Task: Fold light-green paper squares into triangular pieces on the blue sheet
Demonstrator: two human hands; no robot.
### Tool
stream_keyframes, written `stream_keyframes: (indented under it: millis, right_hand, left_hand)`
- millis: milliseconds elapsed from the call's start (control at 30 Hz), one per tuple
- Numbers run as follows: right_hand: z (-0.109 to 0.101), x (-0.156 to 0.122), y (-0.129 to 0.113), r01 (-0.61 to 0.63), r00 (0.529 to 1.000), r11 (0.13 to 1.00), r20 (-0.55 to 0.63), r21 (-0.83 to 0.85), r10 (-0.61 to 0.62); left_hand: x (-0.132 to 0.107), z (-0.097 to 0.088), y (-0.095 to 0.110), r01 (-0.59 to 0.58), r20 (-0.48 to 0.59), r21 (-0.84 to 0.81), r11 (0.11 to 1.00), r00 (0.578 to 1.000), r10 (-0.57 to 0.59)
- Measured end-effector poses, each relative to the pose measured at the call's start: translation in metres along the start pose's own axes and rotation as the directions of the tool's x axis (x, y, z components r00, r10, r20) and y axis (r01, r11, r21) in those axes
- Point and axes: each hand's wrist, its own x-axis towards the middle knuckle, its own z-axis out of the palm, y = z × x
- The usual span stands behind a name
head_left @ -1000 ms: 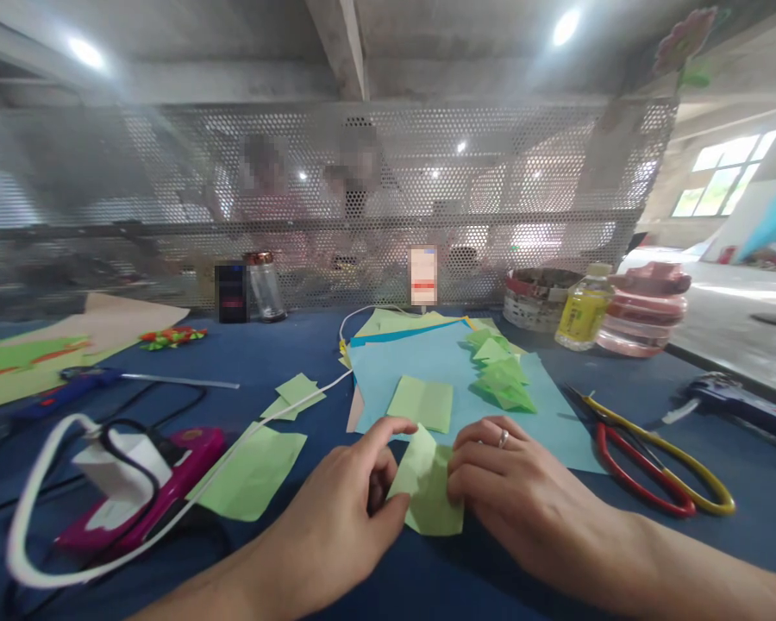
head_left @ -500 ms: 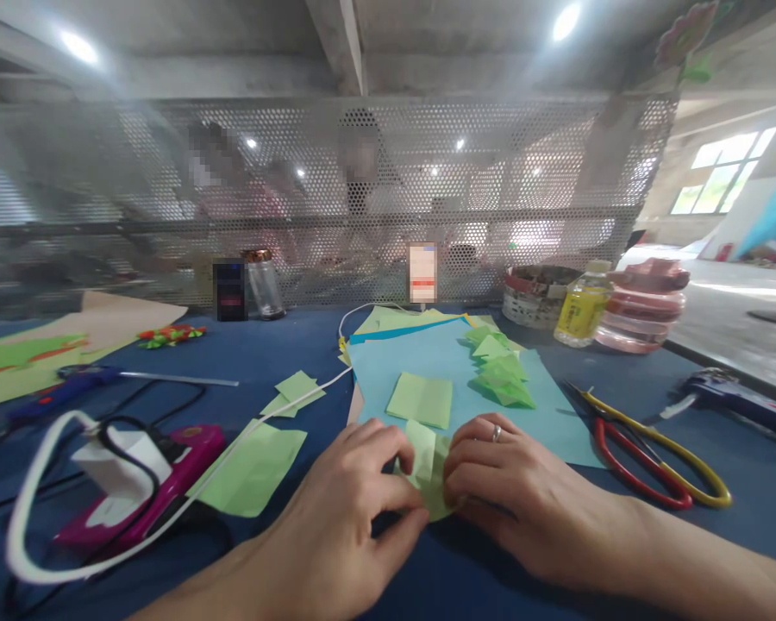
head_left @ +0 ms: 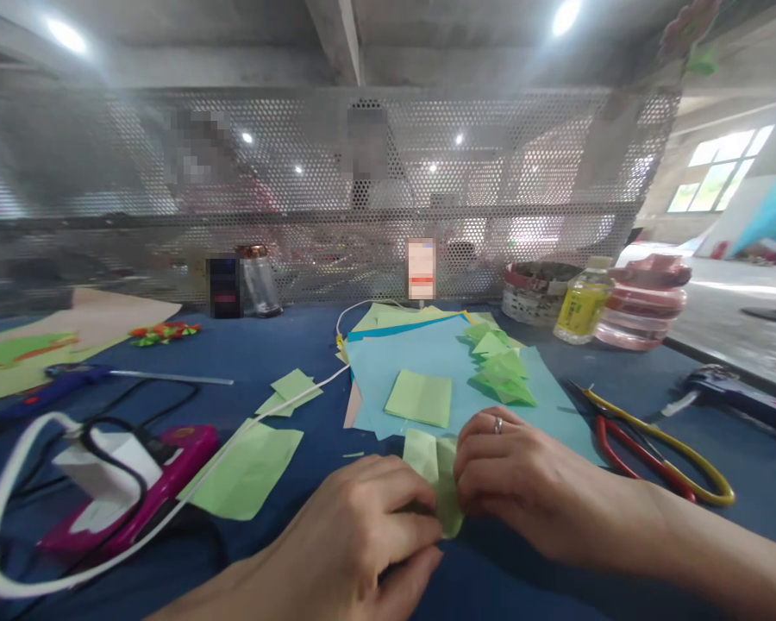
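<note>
A small light green paper square [head_left: 422, 454], creased down its middle, is between my hands just in front of the blue sheets. My left hand [head_left: 368, 526] has its fingers curled over the near left part of the paper. The fingers of my right hand [head_left: 523, 483], which wears a ring, pinch the right edge; the fingertips are partly hidden. Beyond them, a stack of green paper squares [head_left: 420, 398] rests on light blue paper sheets [head_left: 401, 349]. Folded green paper pieces [head_left: 501, 366] lie in a row to the right of that stack.
Scissors [head_left: 660, 448] with red and yellow handles and a glue gun [head_left: 743, 401] lie at right. A magenta power strip [head_left: 194, 457] with white cable [head_left: 168, 509] sits at left, near loose green paper [head_left: 249, 470]. A yellow-labelled bottle [head_left: 583, 302] and pink jug [head_left: 643, 302] stand behind.
My left hand has shifted down and slightly right, its fingers now farther over the paper. The creased paper has moved slightly towards me, and a thin green sliver shows beside my left hand.
</note>
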Motion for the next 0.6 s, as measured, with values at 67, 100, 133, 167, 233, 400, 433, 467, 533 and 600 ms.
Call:
stream_keyframes:
  millis: [67,100,133,167,233,400,433,467,533,600]
  right_hand:
    - [-0.001,0.0,0.002,-0.018,1.0,0.998,0.002,0.062,0.018]
    - [-0.001,0.0,0.003,-0.037,0.999,0.995,0.004,0.097,0.036]
    - [-0.002,-0.001,0.005,-0.058,0.998,0.99,0.007,0.132,0.058]
    - [-0.002,-0.001,0.007,-0.08,0.997,0.984,0.011,0.162,0.079]
    - [-0.002,-0.003,0.011,-0.103,0.995,0.973,0.022,0.208,0.101]
    - [0.0,-0.004,0.02,-0.126,0.992,0.949,0.061,0.289,0.113]
    - [0.001,-0.004,0.021,-0.13,0.991,0.944,0.056,0.302,0.119]
    - [0.002,-0.003,0.022,-0.135,0.991,0.94,0.051,0.313,0.125]
    - [0.005,-0.003,0.022,-0.162,0.987,0.934,0.035,0.32,0.159]
    - [0.009,-0.002,0.02,-0.22,0.973,0.93,0.007,0.294,0.229]
  left_hand:
    - [-0.003,0.004,-0.003,-0.023,-0.024,0.005,1.0,0.999,0.023]
    - [-0.004,0.005,-0.004,-0.03,-0.027,0.019,0.999,0.999,0.03]
    - [-0.005,0.006,-0.004,-0.033,-0.023,0.04,0.999,0.999,0.033]
    - [-0.005,0.007,-0.004,-0.037,-0.019,0.064,0.997,0.999,0.038]
    - [-0.004,0.01,-0.004,-0.054,-0.032,0.1,0.993,0.998,0.058]
    - [-0.005,0.019,-0.009,-0.112,-0.138,0.154,0.982,0.981,0.134]
    - [-0.005,0.02,-0.01,-0.115,-0.145,0.165,0.98,0.979,0.14]
    - [-0.005,0.021,-0.01,-0.122,-0.157,0.173,0.977,0.976,0.15]
    - [-0.004,0.023,-0.011,-0.14,-0.193,0.184,0.973,0.965,0.175]
    - [-0.004,0.024,-0.011,-0.16,-0.238,0.186,0.969,0.95,0.203]
